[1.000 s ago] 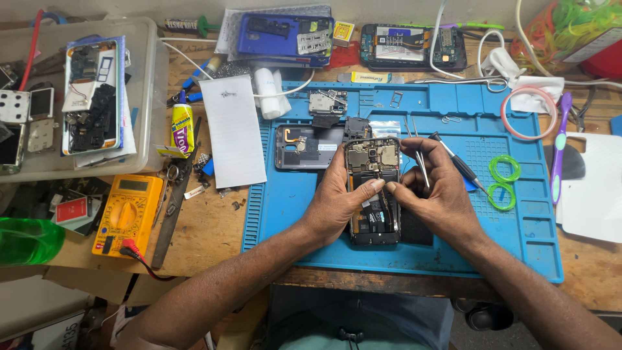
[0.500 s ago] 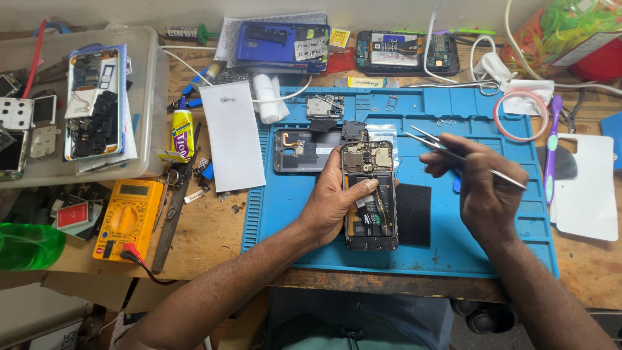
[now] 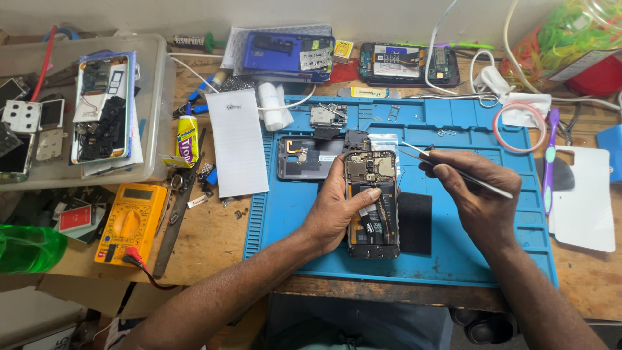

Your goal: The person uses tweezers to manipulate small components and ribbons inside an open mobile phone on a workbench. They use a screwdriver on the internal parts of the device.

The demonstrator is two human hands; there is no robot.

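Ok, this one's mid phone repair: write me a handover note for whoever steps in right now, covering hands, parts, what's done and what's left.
Left hand: steadies the opened phone on the blue mat, thumb across its middle.
Right hand: holds tweezers, tips pointing left near the phone's top right corner, not touching it.
Parts: a dark phone frame lies upper left of the phone; a small loose board sits further up the mat.
Done: back is off, the board exposed.
Left: phone not yet reassembled; whether the tweezers grip anything is too small to tell.
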